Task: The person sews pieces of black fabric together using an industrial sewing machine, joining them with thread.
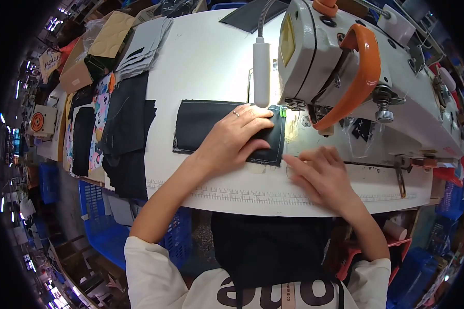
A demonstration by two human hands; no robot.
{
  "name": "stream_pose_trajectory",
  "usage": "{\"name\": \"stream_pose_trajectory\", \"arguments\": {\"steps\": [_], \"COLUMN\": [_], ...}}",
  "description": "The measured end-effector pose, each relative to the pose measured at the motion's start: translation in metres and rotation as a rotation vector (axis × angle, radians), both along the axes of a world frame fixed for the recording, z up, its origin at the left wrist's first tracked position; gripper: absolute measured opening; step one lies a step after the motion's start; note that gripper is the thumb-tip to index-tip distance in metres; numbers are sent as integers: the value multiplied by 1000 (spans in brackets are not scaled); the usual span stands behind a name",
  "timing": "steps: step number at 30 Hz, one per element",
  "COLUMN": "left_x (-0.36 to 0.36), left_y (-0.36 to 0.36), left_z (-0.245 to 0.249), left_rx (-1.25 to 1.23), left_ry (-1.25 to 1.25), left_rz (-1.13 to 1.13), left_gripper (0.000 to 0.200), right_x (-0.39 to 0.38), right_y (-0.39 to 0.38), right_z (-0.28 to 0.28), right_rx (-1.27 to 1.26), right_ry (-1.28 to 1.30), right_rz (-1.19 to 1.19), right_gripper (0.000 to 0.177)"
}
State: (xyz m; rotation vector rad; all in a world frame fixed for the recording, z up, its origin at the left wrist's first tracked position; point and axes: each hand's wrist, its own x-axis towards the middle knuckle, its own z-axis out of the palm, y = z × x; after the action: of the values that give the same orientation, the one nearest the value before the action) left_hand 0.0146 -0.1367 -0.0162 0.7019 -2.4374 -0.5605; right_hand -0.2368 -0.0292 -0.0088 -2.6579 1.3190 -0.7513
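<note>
A black rectangular fabric piece with a pale stitch line near its right edge lies on the white sewing table. Flat on its right half rests my left hand, fingers spread and a ring on one of them. My right hand, slightly blurred, is just off the fabric's lower right corner, its fingers apart and partly bent with nothing visible in them. The fabric's right edge lies beside the metal plate under the sewing machine. Small green clips show at its upper right corner.
A lamp hangs over the fabric. Stacked black fabric and grey sheets lie at the table's left, near a cardboard box. A printed ruler runs along the front edge. Thread snips lie at the right.
</note>
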Motion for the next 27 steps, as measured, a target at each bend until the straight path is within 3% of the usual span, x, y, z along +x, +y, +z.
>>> {"name": "stream_pose_trajectory", "arguments": {"steps": [3, 8, 27], "left_x": [1, 4, -13], "left_y": [-1, -1, -51], "left_z": [-1, -1, 1], "left_rx": [33, 84, 128], "left_ry": [18, 30, 44], "left_rz": [-34, -65, 41], "left_gripper": [39, 39, 39], "right_x": [8, 8, 7], "right_y": [-13, -14, -40], "right_z": [-2, -9, -16], "right_rx": [127, 102, 39], "right_ry": [-97, -127, -25], "right_rz": [122, 164, -29], "right_gripper": [46, 39, 51]}}
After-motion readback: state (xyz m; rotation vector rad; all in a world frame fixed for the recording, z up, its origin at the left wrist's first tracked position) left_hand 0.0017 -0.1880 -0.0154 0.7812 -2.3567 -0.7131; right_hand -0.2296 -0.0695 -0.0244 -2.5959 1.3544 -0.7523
